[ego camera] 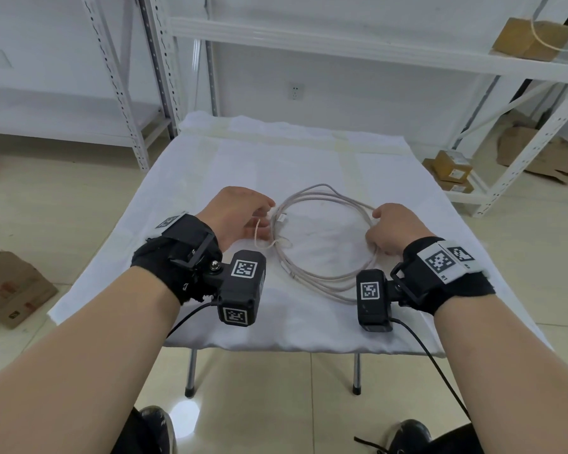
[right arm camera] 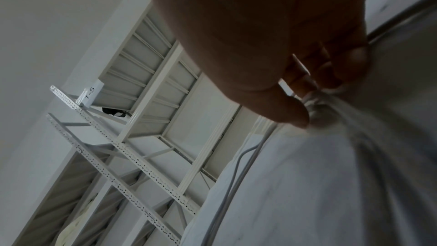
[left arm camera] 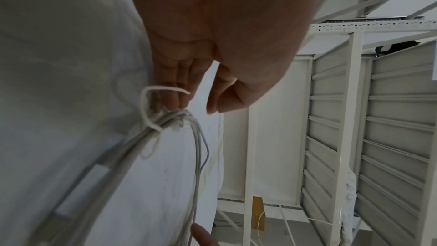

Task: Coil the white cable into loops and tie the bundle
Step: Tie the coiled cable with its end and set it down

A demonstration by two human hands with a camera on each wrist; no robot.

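The white cable [ego camera: 325, 191] lies in several round loops on the cloth-covered table [ego camera: 210, 178]. A thin off-white string [ego camera: 256, 231] is looped round the coil's left side. My left hand [ego camera: 259, 217] is at that spot. In the left wrist view its straight fingers [left arm camera: 179, 100] touch the cable [left arm camera: 132, 149] beside the string [left arm camera: 144, 108], with the thumb apart and the string's end loose. My right hand [ego camera: 377, 224] grips the coil's right side. In the right wrist view its thumb and fingers [right arm camera: 295, 111] pinch the bunched strands of the cable [right arm camera: 236, 175].
White metal racks stand behind and on both sides of the table. Cardboard boxes sit on the floor at left [ego camera: 10, 286], on the low right shelf [ego camera: 453, 168] and on the upper right shelf [ego camera: 532, 37]. My wrist cameras hang over the table's near edge.
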